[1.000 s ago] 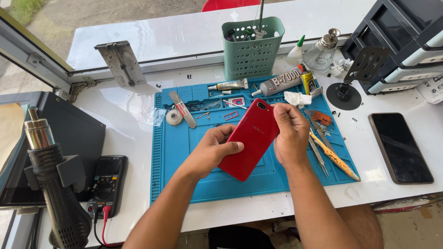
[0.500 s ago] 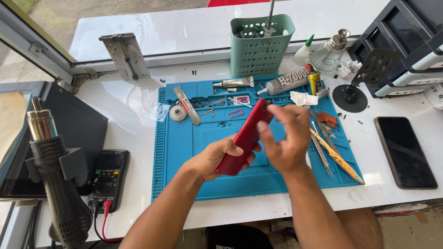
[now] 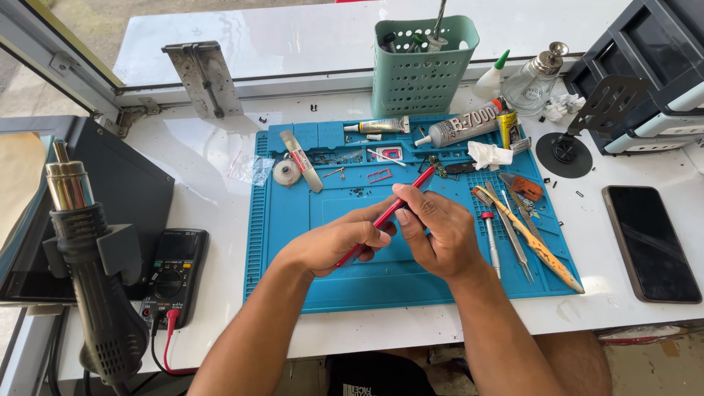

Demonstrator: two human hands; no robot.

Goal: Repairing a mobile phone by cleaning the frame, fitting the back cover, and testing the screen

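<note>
Red phone (image 3: 387,213) held edge-on above blue mat (image 3: 293,242), mid-bench. Left hand (image 3: 334,246) fingers clamped on near end; right hand (image 3: 440,231) fingers pinched along its edge. Loose screws (image 3: 358,192), small parts lying far on mat; reassembly judged unfinished.

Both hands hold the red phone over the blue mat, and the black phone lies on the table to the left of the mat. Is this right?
One detail is wrong. The black phone lies to the right of the blue mat, not to the left; the head view shows it. The rest holds: the left hand and the right hand hold the red phone over the mat.
</note>
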